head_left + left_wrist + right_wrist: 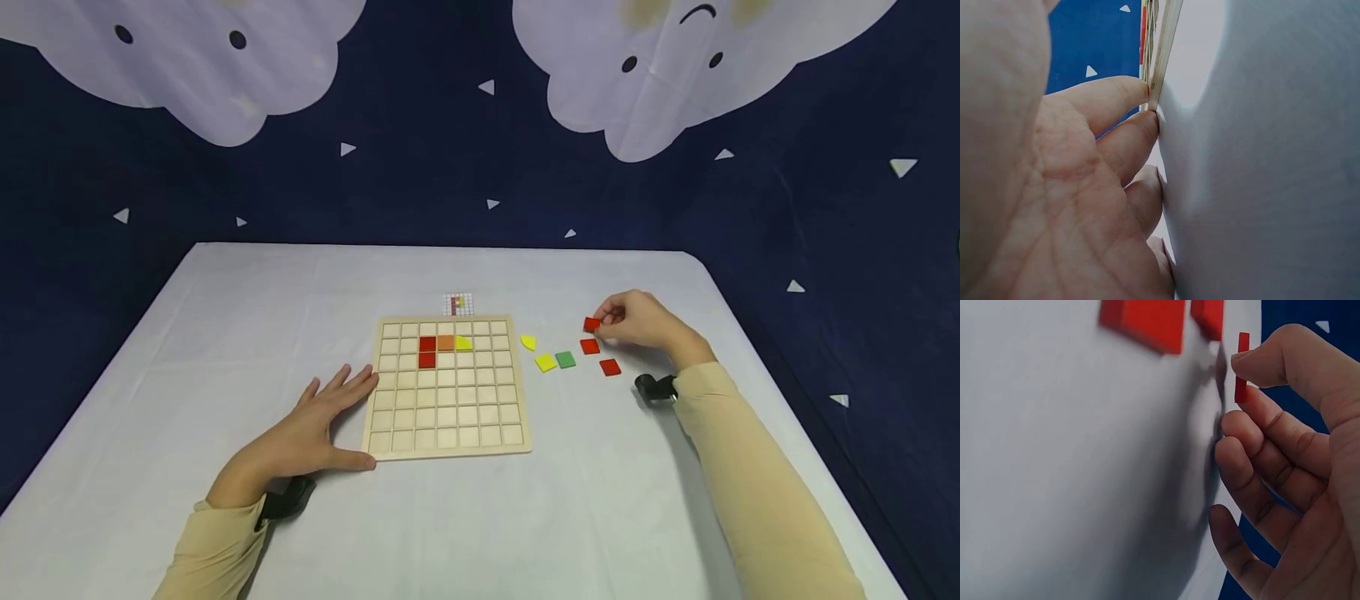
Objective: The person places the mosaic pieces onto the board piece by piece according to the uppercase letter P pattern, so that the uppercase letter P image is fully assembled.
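A wooden grid board (450, 417) lies mid-table. In its upper rows sit two red square tiles (427, 352), an orange tile (446, 342) and a yellow rounded tile (464, 342). My left hand (318, 425) spreads along the board's left side, its fingertips touching the edge, as the left wrist view also shows. On the right, my right hand (637, 321) pinches a red square tile (1242, 369) between thumb and index finger, lifted off the cloth. Below it lie two loose red tiles (590, 347).
Between board and right hand lie a green tile (566, 359), a yellow square tile (546, 362) and a yellow rounded tile (528, 342). Behind the board is a small printed pattern card (458, 304). White cloth (622, 517) covers the table; a dark blue curtain (420, 192) hangs behind.
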A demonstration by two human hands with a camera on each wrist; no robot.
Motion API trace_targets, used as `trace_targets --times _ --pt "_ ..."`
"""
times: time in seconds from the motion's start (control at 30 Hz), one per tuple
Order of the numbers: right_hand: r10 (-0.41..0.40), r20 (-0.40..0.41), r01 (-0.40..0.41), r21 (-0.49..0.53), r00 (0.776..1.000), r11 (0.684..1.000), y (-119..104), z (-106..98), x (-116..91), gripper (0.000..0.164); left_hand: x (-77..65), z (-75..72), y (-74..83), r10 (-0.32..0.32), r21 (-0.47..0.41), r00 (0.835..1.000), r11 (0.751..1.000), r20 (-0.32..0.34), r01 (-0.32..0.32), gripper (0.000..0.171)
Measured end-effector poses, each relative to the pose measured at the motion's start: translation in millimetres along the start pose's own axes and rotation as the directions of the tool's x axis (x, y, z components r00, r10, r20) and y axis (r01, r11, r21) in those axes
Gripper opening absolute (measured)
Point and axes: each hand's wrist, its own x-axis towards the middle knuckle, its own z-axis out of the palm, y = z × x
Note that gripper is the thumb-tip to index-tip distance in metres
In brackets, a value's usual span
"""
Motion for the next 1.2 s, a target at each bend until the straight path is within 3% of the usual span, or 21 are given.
trace_targets --times 0.57,1.2 --pt "-0.141 -0.023 0.142 0.016 0.990 0.990 -71.4 27.5 -6.1 0.020 -0.9 -0.9 1.8 0.003 -0.009 1.000 1.000 -0.003 -0.003 0.121" --pt "-0.363 0.051 0.361 0.057 0.930 0.931 -145.0 72.9 -4.6 0.018 -2.1 -1.5 1.9 0.000 0.000 1.000 1.000 0.000 0.000 0.120"
